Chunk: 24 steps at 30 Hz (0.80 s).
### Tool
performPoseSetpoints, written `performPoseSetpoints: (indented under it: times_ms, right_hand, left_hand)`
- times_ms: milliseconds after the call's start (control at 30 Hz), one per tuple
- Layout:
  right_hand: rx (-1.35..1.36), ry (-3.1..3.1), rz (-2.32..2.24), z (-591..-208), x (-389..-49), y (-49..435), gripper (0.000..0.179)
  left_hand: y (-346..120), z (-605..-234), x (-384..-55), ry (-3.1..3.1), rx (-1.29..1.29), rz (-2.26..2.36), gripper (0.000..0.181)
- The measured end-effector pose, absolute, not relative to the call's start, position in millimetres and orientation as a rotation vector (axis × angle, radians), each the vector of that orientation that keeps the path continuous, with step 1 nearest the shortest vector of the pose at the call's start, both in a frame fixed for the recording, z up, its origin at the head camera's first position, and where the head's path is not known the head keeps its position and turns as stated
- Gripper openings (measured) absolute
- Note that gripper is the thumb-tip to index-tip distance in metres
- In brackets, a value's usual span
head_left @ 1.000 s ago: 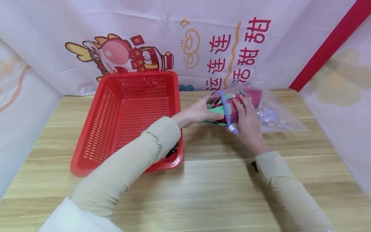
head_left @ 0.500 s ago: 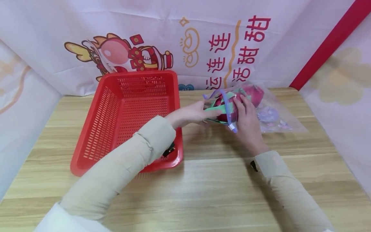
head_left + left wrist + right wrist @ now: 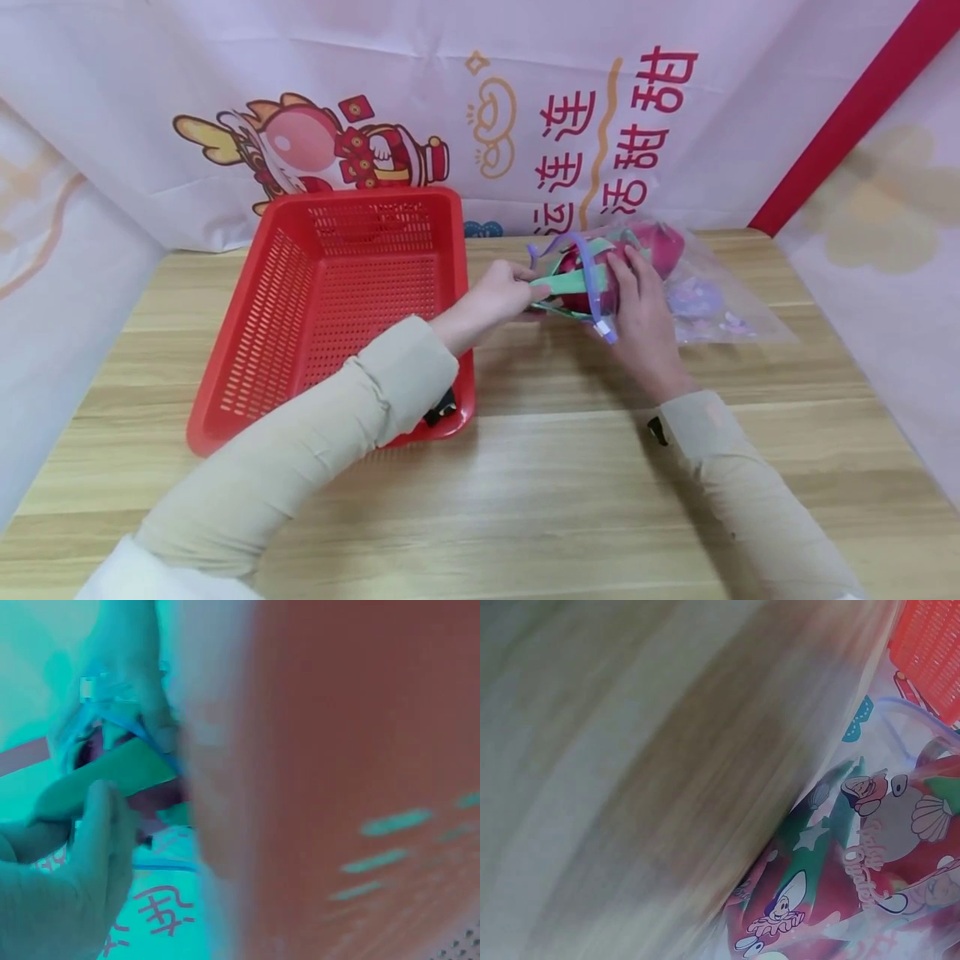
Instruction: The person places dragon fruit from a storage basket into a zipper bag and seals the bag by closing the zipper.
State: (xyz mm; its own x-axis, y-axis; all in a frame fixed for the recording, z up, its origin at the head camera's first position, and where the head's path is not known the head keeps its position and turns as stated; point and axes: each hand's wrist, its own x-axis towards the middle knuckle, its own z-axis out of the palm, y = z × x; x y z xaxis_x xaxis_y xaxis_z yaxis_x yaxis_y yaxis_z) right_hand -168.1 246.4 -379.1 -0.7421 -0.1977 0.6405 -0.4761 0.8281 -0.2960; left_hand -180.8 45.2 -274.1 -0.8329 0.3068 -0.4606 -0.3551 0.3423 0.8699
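In the head view, my left hand [image 3: 497, 292] pinches the end of a flat green leaf-like scale [image 3: 573, 282]. That scale sticks out of a clear zip bag [image 3: 750, 321] from a dark red dragon fruit [image 3: 576, 303]. The lilac zip edge [image 3: 588, 279] loops round the fruit at the bag's mouth. My right hand [image 3: 645, 321] grips the bag from the near side, fingers over the fruit. Deeper inside, a second red fruit [image 3: 663, 248] shows. In the left wrist view, thumb and fingers squeeze the green scale [image 3: 112, 780]. Cartoon prints cover the bag [image 3: 795, 900] in the right wrist view.
A red perforated basket [image 3: 360, 193] stands left of the bag, with my left forearm crossing over its near right corner. Beneath everything is a wood-grain table [image 3: 570, 500]. A printed white cloth [image 3: 420, 50] hangs behind it.
My left hand has drawn back a little to the left from atop the fruit to the green scale's tip, which is now more exposed. My right hand has stayed in place.
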Motion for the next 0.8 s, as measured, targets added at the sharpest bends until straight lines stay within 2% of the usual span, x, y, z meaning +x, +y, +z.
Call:
performPoseSetpoints:
  times_ms: [167,400,500,800]
  right_hand:
    - [0.49,-2.404,0.589,-377.6,-167.3,245.2,0.092]
    - [0.526,-2.394,0.523,-377.8,-168.1,242.9,0.084]
    - [0.533,-2.391,0.522,-378.8,-169.1,242.3,0.082]
    - [0.495,-2.412,0.559,-377.9,-167.6,241.3,0.082]
  left_hand:
    - [48.0,-271.2,-178.1,2.158,0.008,1.392,0.051]
    - [52.1,-275.3,-175.3,2.335,-0.034,1.242,0.032]
    - [52.8,-275.4,-175.6,2.315,-0.072,1.274,0.031]
    - [52.9,-277.8,-181.2,2.121,-0.158,1.548,0.042]
